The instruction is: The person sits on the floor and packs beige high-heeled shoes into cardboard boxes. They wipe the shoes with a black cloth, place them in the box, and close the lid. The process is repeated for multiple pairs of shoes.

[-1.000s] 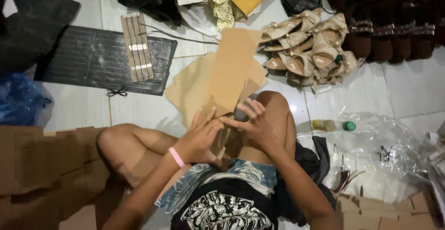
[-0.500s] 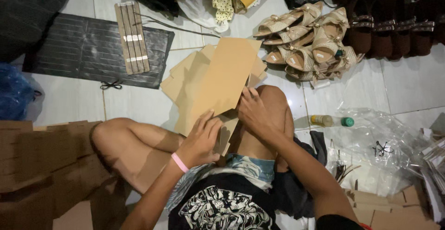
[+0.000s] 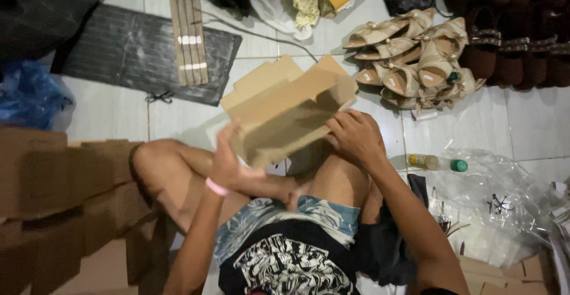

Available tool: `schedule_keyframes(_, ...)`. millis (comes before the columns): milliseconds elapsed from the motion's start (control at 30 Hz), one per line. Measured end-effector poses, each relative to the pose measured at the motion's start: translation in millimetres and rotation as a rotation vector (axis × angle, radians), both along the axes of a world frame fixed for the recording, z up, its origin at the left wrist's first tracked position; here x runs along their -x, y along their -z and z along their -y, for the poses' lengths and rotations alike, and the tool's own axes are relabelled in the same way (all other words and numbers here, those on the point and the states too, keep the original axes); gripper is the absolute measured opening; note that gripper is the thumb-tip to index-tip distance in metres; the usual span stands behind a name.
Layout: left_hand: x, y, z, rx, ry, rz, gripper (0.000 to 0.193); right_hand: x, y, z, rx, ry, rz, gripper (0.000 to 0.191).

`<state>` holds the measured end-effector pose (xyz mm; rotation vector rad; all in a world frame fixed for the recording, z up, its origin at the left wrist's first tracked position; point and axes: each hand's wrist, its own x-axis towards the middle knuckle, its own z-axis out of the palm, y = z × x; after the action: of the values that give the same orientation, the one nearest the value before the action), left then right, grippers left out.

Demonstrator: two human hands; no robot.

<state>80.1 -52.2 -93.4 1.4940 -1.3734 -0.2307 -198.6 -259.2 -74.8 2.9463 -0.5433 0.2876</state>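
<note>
I sit cross-legged on a tiled floor and hold a brown cardboard box (image 3: 285, 114), partly folded into shape, above my knees. My left hand (image 3: 228, 161), with a pink band at the wrist, grips its lower left end. My right hand (image 3: 355, 136) holds its right end, fingers curled over the edge. The box is tilted, its open side facing me and its flaps standing up at the back.
A pile of beige sandals (image 3: 415, 60) lies ahead to the right, dark shoes (image 3: 516, 45) beyond it. Stacked brown cardboard boxes (image 3: 53, 200) stand at my left. A dark mat (image 3: 136, 51) with a strip bundle (image 3: 189, 39), a small bottle (image 3: 436, 163) and clear plastic bags (image 3: 504, 206) lie around.
The cardboard went from a flat sheet held low by my lap to a raised, box-shaped form. My hands moved apart to its two ends.
</note>
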Motion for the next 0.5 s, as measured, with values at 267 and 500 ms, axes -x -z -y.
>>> schedule_keyframes(267,-5,36,29,-0.124,-0.282,-0.147,0.104,-70,26,-9,-0.076,0.207,0.026,0.042)
schedule_keyframes(500,2,30,19,-0.194,-0.200,0.501,0.056,-90,36,-8,0.004,0.173,0.054,0.032)
